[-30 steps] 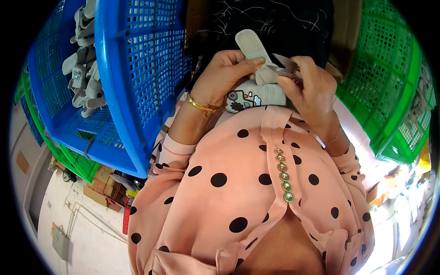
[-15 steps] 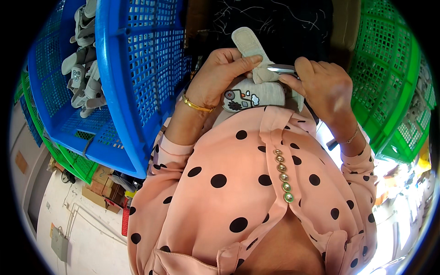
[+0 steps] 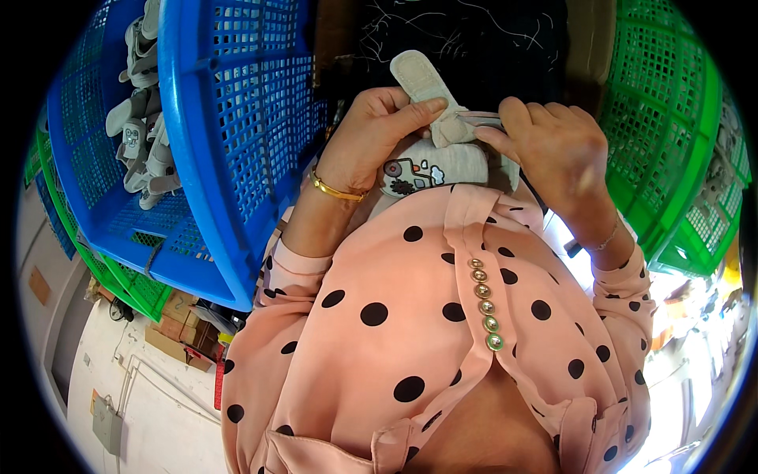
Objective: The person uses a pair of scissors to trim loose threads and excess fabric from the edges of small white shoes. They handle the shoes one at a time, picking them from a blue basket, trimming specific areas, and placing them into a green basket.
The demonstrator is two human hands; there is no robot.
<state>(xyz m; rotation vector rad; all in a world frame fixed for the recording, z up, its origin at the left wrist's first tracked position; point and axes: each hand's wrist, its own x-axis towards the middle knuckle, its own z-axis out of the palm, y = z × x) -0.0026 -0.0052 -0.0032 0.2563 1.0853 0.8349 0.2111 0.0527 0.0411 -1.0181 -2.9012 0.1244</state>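
The left hand (image 3: 379, 134) pinches the strap (image 3: 421, 77) of a small grey fabric shoe (image 3: 464, 163), before the body; the right hand (image 3: 560, 146) grips a slim metal tool (image 3: 483, 119). A blue plastic basket (image 3: 185, 126) stands left, a green plastic basket (image 3: 662, 142) right.

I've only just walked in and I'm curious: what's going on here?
A person's left hand pinches the pale strap of a small fabric shoe with a vehicle picture. The right hand holds a slim metal tool by the strap's lower end. More shoes lie in the blue plastic basket at left.
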